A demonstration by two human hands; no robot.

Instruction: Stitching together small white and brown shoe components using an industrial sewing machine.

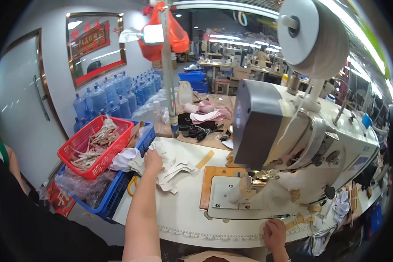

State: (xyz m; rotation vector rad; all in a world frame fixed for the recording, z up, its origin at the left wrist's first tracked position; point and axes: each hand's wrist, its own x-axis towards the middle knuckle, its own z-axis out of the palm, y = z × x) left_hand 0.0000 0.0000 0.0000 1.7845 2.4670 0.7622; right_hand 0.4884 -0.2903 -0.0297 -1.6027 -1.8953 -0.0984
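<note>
My left hand (153,161) reaches over the left part of the sewing table, its fingers closed on white fabric pieces (158,147). Beside it, more cut white pieces (175,171) lie in a loose, overlapping pile. My right hand (275,234) rests at the table's front edge with curled fingers; whether anything is in them is hidden. Just beyond it lies a thin metal tool (281,216). A large sewing machine (292,131) stands on the right, its needle area (262,175) above a metal plate (225,192). No fabric can be made out under the needle.
Left of the table, a red basket (67,148) of scraps sits on a blue crate (98,208). Yellow-handled scissors (132,185) lie by the crate. A tan strip (205,159) is near the machine. Pink fabric (209,112) lies behind the tabletop. A person's arm (15,168) shows far left.
</note>
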